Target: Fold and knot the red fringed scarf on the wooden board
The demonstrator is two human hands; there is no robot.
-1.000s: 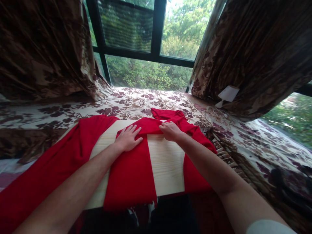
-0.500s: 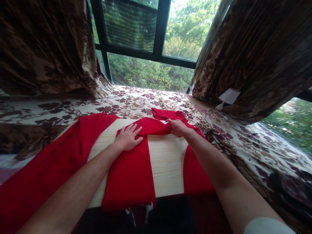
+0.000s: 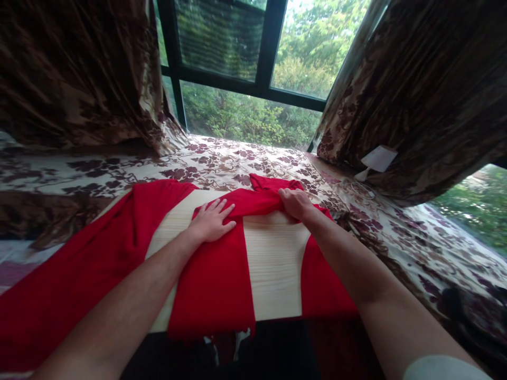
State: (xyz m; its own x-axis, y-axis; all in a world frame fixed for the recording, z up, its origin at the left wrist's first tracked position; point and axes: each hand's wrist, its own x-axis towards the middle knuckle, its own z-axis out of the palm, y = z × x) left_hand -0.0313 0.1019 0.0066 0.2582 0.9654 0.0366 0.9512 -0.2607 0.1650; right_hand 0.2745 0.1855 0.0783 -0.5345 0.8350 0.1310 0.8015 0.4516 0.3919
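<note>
Red cloth (image 3: pixel 216 279) hangs in a wide strip over the near edge of a pale wooden board (image 3: pixel 273 264). My left hand (image 3: pixel 213 220) lies on the strip's far end with its fingers spread. From there a folded band of the red cloth runs right to my right hand (image 3: pixel 295 204), which is closed on it. More red fabric (image 3: pixel 101 269) drapes over the board's left side, and another red piece (image 3: pixel 325 279) covers its right side, partly behind my right forearm. A further red fold (image 3: pixel 273 182) lies beyond the board's far edge.
A floral-patterned cover (image 3: pixel 222 153) spreads behind and to the right of the board. A small white lamp (image 3: pixel 379 158) stands at the back right with its cord. Patterned curtains (image 3: pixel 87 79) hang on both sides of the window (image 3: pixel 237 105). Something dark (image 3: pixel 467 322) lies at the lower right.
My right hand has moved slightly right and up with the band of red cloth, now more fist-like around it. My left hand stays flat on the cloth. The view has shifted slightly.
</note>
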